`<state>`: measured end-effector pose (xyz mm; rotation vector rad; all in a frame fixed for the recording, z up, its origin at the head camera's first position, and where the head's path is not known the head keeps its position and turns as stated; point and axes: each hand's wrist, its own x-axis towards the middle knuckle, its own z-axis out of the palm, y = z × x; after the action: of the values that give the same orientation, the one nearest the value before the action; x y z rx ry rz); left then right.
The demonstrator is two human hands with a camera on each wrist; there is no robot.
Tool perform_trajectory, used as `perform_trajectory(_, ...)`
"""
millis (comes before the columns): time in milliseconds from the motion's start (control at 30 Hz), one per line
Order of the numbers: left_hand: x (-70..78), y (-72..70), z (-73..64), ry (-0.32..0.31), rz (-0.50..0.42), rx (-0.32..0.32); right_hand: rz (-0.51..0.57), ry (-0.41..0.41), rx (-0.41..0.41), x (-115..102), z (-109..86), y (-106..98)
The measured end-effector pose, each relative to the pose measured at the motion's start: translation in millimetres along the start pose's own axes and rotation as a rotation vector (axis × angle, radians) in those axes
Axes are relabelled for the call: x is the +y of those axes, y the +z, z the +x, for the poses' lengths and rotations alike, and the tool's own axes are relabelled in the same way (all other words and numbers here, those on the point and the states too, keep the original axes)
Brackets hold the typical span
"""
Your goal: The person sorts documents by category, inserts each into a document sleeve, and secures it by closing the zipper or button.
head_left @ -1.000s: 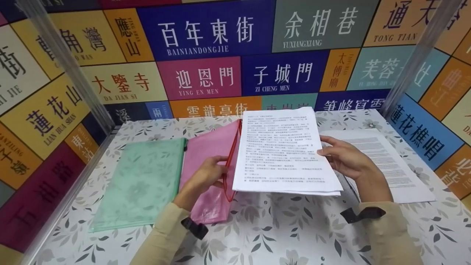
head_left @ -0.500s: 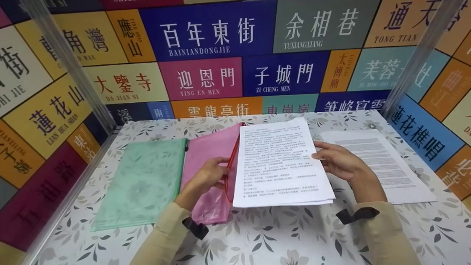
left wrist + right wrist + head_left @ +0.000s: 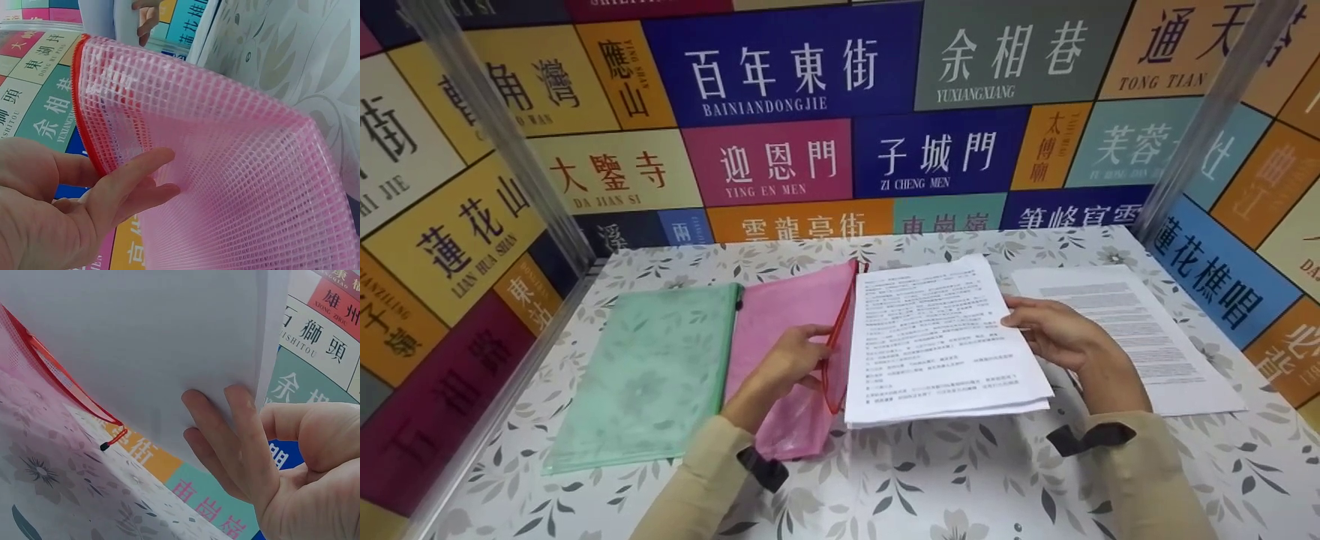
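Note:
My left hand [image 3: 789,361] pinches the opening edge of a pink mesh zipper pouch [image 3: 769,311], right at its red zipper. In the left wrist view the pouch [image 3: 236,146] spreads wide, its mouth parted along the red zipper [image 3: 81,112]. To its right, my right hand [image 3: 1057,336] grips the right edge of a stack of printed sheets [image 3: 934,345], fingers beneath and thumb on top. The stack is tilted, raised above the table, its left edge close to the pouch's mouth. A zipper pull [image 3: 116,437] dangles beside the sheets in the right wrist view.
A green zipper pouch [image 3: 645,375] lies flat on the left, beside the pink one. More printed sheets [image 3: 1147,337] lie on the flower-patterned table [image 3: 960,480] at the right, partly behind my right hand. Colourful lettered panels [image 3: 780,64] wall off the back and sides.
My right hand has lowered the printed sheets toward me, then shifted them slightly right over the last half second. The left hand keeps its hold on the pink pouch, nearly still.

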<state>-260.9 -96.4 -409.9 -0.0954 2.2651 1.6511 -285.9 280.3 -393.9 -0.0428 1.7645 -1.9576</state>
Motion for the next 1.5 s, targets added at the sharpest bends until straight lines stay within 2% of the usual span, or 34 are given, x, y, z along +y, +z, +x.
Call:
perform_trajectory(233, -1.5, 1.2, -0.6, 0.031, 0.018, 0.017, 0.038, 0.000, -0.018, 0.7, 3.4, 0.8)
perform_trajectory(467, -2.1, 1.1, 0.2, -0.004, 0.026, 0.004, 0.035, -0.022, 0.004, -1.0, 9.6, 4.9)
perform_trajectory(700, -3.4, 0.0, 1.0, -0.031, 0.032, 0.009, -0.031, -0.051, 0.039, -13.4, 18.3, 12.5)
perform_trajectory(900, -4.7, 2.8, 2.1, -0.031, 0.019, -0.006, -0.130, -0.033, 0.072, -25.0, 24.6, 21.9)
perform_trajectory(1300, -5.2, 6.3, -0.1, 0.020, 0.039, 0.015, -0.268, -0.042, 0.050, -48.9, 20.9, 35.2)
perform_trajectory(1500, -3.7, 6.3, -0.8, 0.024, 0.032, 0.025, -0.249, -0.052, 0.015, -45.7, 21.8, 35.4)
